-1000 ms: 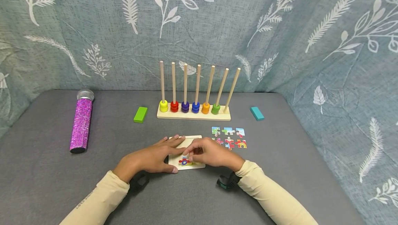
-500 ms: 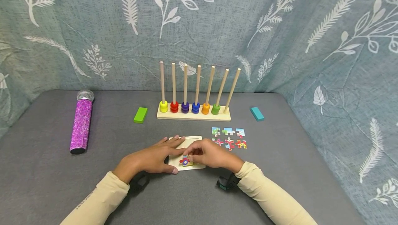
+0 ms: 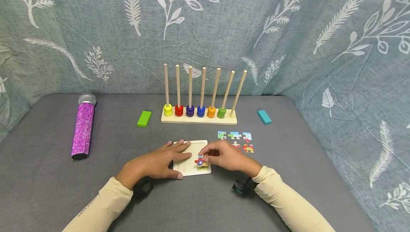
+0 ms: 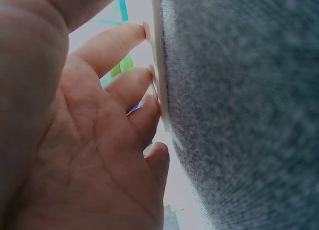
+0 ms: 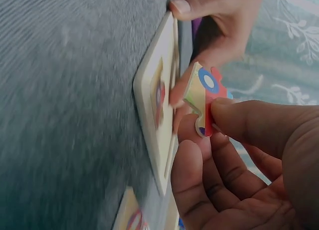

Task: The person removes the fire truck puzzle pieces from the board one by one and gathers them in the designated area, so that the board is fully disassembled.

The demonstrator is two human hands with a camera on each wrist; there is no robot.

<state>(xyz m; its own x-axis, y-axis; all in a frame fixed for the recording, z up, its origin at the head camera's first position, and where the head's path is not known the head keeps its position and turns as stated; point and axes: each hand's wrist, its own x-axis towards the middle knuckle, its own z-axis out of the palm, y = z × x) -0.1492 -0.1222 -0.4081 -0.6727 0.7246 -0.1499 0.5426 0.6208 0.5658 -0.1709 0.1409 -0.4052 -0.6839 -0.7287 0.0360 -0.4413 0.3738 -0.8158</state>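
Observation:
My right hand (image 3: 229,155) pinches a jigsaw piece (image 3: 200,161) between thumb and fingers, over the right part of a pale wooden puzzle board (image 3: 182,166). In the right wrist view the jigsaw piece (image 5: 208,98) is red and cream with a blue and white ring, tilted and held up off the board. A coloured patch (image 5: 158,98) shows on the board's surface near it. My left hand (image 3: 160,162) lies spread over the board's left side, thumb at the near edge. In the left wrist view its fingertips (image 4: 137,33) touch the board's rim (image 4: 158,55).
Several loose jigsaw pieces (image 3: 235,135) lie right of the board, some behind my right hand. Beyond stands a wooden peg rack (image 3: 198,120) with coloured beads. A green block (image 3: 144,119), a teal block (image 3: 264,117) and a glittery purple microphone (image 3: 83,127) lie around.
My right hand has moved right and slightly up with the jigsaw piece, from the board's middle to its right side, uncovering more of the board. The left hand has stayed in place.

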